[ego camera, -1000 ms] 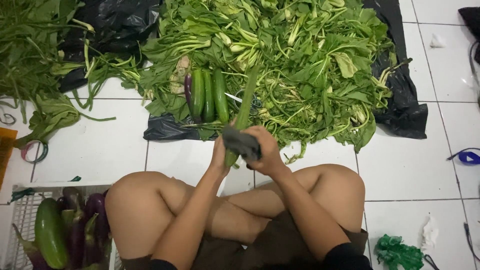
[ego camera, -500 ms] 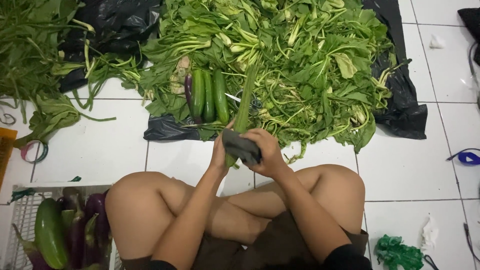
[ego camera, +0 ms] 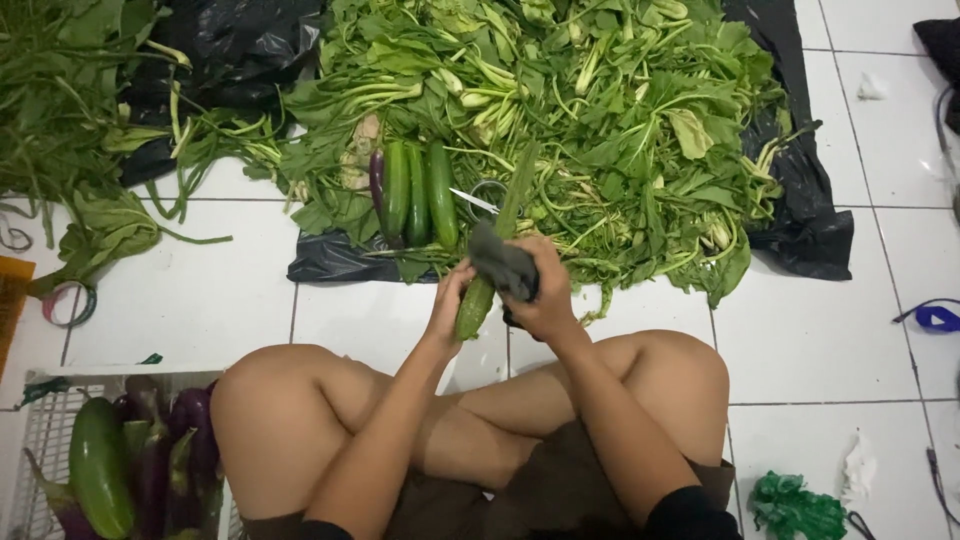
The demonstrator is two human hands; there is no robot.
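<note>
I sit cross-legged on a white tiled floor. My left hand [ego camera: 447,303] grips the lower end of a long green ridged gourd [ego camera: 514,195] that slants up over the greens. My right hand [ego camera: 545,290] presses a dark grey cloth [ego camera: 503,264] around the gourd's middle. Just beyond lie two cucumbers [ego camera: 418,192] and a thin purple eggplant [ego camera: 377,178], side by side on the leaves. A pair of scissors [ego camera: 482,197] shows partly among the stems.
A big heap of leafy greens [ego camera: 600,120] lies on black plastic sheeting [ego camera: 805,225]. More greens [ego camera: 60,110] lie at the left. A white basket [ego camera: 40,440] with eggplants and a large cucumber stands by my left knee. A green plastic bundle [ego camera: 795,505] lies at lower right.
The cloth has slid a little along the gourd under my right hand; otherwise both hands stay in place.
</note>
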